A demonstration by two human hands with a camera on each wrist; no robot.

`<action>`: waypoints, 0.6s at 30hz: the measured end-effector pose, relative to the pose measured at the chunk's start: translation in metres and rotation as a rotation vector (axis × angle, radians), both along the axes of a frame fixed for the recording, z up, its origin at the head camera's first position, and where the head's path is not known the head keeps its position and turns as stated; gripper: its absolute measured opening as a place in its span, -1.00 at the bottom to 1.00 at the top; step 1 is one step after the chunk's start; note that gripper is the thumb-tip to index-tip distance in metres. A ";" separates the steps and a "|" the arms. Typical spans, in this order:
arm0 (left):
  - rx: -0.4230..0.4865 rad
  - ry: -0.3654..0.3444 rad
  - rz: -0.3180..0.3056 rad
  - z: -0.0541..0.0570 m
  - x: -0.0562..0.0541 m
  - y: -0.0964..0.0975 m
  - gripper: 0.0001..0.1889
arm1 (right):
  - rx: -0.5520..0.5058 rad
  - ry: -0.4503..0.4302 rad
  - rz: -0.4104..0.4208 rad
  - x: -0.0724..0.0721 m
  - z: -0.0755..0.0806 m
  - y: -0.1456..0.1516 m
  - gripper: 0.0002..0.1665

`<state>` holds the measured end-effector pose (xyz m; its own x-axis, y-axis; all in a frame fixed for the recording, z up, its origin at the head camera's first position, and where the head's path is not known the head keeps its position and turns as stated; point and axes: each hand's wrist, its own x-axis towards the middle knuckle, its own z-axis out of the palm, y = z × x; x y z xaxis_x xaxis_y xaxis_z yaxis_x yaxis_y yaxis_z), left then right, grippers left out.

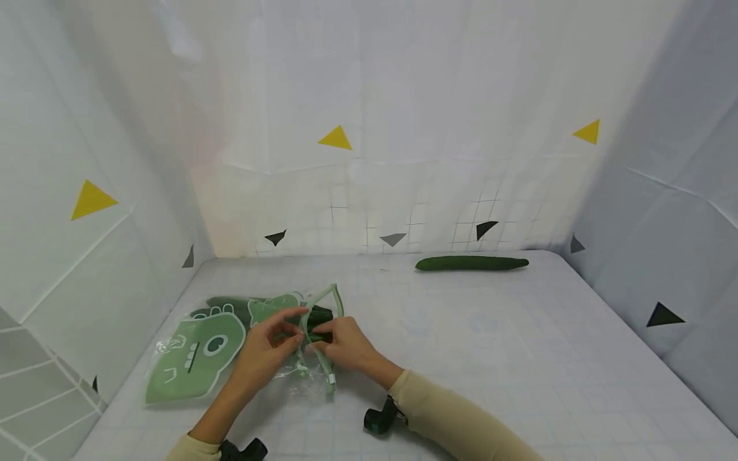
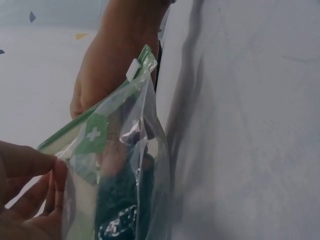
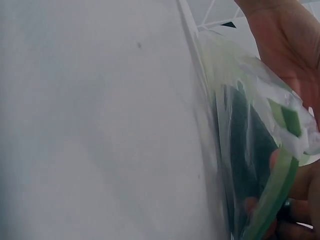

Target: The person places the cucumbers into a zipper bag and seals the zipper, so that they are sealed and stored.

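A clear zip bag with a green cartoon print lies on the left of the table, its green-edged mouth facing right. Dark green cucumbers are inside, their ends near the mouth. My left hand pinches the bag's wall by the opening, thumb against fingers, also seen in the left wrist view. My right hand reaches into the mouth, fingers curled at a cucumber's end. Through the plastic in the left wrist view, its fingertips meet the dark cucumber. The bag's rim partly hides those fingers in the right wrist view.
Another cucumber lies crosswise at the table's back edge, right of centre. White sheets with yellow and dark triangles enclose the white table at the back and sides. A small dark device sits under the right wrist.
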<state>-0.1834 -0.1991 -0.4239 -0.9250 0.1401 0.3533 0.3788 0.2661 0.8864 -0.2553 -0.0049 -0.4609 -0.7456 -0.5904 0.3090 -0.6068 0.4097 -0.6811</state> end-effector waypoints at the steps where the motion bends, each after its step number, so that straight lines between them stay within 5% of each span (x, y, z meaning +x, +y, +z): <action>1: 0.002 -0.001 0.000 0.000 0.000 0.000 -0.55 | 0.013 0.015 -0.023 0.000 0.000 0.001 -0.81; 7: 0.004 -0.022 0.008 0.000 0.000 0.001 -0.55 | 0.079 0.065 -0.128 -0.003 -0.002 0.007 -0.66; 18: -0.012 -0.034 0.022 -0.001 0.000 -0.001 -0.54 | 0.219 0.139 -0.024 -0.011 0.003 0.019 -0.74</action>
